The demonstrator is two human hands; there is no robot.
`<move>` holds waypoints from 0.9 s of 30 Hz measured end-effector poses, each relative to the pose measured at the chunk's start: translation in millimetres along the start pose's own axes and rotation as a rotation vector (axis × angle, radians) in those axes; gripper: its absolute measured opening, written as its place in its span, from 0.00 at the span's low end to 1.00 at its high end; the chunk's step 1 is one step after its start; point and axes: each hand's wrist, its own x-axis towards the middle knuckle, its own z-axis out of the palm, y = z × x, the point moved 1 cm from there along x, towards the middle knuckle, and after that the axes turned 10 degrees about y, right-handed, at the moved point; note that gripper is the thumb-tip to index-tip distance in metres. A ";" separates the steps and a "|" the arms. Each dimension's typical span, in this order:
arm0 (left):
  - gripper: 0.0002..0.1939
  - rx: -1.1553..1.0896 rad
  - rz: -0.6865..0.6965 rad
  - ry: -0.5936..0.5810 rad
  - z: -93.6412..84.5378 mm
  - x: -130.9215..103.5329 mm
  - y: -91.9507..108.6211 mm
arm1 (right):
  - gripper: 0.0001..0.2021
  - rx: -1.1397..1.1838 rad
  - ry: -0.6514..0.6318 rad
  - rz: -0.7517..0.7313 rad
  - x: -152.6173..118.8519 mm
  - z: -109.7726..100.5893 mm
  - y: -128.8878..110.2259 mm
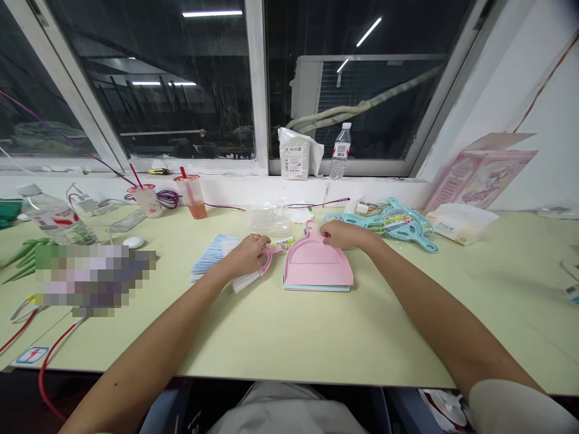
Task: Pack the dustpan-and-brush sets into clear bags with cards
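One pink brush (268,259) is grasped in the left hand (249,251); a pink dustpan (317,260) lies just right of it, its edge touched by the right hand (341,234), whether gripped I cannot tell. Teal dustpans (418,232) lie on the surface (271,337) right of that hand.

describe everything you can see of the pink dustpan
The pink dustpan looks like smooth plastic: a broad pan narrowing to a short handle with a hole, plus a line across its middle. It lies on the pale green table, wide edge toward the person, handle toward the window. A light blue edge shows beneath its front. The right hand's grip touches its far right side.
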 end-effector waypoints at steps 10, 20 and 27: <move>0.21 -0.009 0.036 -0.065 -4.6 0.3 5.8 | 0.13 0.047 0.047 -0.005 -3.0 -7.7 -1.3; 0.18 -0.039 0.024 0.023 -32.0 2.8 18.4 | 0.06 0.176 0.218 0.113 3.6 -8.5 7.2; 0.16 -0.315 -0.018 0.200 -45.3 2.9 45.1 | 0.06 0.313 0.427 0.140 8.4 -15.7 14.3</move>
